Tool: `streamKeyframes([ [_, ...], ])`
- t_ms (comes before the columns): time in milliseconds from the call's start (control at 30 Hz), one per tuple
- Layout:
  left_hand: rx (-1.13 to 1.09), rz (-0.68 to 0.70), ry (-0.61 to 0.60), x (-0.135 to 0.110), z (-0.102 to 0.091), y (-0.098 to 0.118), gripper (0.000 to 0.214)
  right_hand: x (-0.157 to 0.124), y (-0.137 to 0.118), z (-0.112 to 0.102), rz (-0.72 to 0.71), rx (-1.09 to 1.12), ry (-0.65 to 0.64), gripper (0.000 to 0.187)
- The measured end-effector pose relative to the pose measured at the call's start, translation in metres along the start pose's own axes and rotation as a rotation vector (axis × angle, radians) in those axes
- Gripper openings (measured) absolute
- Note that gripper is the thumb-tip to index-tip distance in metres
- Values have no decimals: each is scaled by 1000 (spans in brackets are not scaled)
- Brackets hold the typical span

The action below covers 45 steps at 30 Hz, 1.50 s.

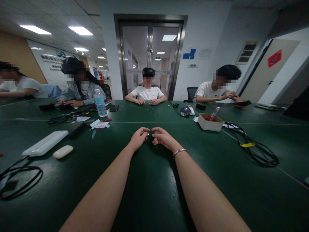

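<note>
Small dark part [150, 134] sits midway between both grips: left hand [138, 139] and right hand [164, 138] each pinch one end, just above tabletop [217, 158].

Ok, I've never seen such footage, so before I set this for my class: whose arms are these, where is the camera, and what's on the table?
No machine here: a person wears one camera on the head, looking forward and down at their own bare arms. The left hand and right hand meet over the dark green table, fingers pinching a small dark object too small to identify. A bracelet circles the right wrist. On the left lie a long white case, a white oval device and a looped black cable; on the right, an open cardboard box and another coiled black cable. Across the table sit other people.
</note>
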<state>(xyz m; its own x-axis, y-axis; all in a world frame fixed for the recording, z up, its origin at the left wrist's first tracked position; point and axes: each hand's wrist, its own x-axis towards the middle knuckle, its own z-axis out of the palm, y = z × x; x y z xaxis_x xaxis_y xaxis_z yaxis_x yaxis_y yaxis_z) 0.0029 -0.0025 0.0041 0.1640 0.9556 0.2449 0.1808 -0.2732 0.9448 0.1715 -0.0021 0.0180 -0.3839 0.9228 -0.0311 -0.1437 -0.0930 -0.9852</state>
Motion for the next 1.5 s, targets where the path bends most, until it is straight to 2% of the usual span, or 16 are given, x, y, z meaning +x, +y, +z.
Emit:
streamKeyframes([
  [67, -7, 4, 6, 0, 0, 0, 26, -1, -1, 1, -25, 26, -17, 37],
  [233, -18, -4, 11, -2, 1, 3, 24, -1, -3, 4, 40, -61, 14, 15],
  [367, -6, -7, 9, -2, 1, 5, 25, 0, -3, 4, -18, -28, 19, 37],
  [500, 11, 3, 13, -1, 1, 3, 25, -1, -3, 5, 32, -53, 40, 26],
  [633, 16, 0, 13, -1, 1, 2, 25, -3, -4, 6, -37, -31, 48, 47],
  [767, 7, -1, 9, -1, 1, 2, 25, -3, -5, 6, 19, -74, 45, 32],
  [900, 15, 7, 4, 0, 1, 0, 25, -1, -4, 7, -39, -68, 71, 52],
  [1033, 2, 1, 8, 0, 1, 0, 24, -1, -3, 7, 28, -70, 64, 33],
  [1167, 9, -2, 7, 0, 2, 1, 24, -1, -3, 7, -44, -56, 67, 44],
  [1267, 6, -1, 9, 0, 2, 1, 24, -1, -3, 7, 13, -65, 50, 30],
  [1400, 16, 7, -2, 0, 1, -1, 25, -1, -3, 6, -33, -73, 50, 38],
  [1500, 5, 16, 3, 0, 1, -1, 24, 0, -3, 6, 7, -76, 20, 30],
])
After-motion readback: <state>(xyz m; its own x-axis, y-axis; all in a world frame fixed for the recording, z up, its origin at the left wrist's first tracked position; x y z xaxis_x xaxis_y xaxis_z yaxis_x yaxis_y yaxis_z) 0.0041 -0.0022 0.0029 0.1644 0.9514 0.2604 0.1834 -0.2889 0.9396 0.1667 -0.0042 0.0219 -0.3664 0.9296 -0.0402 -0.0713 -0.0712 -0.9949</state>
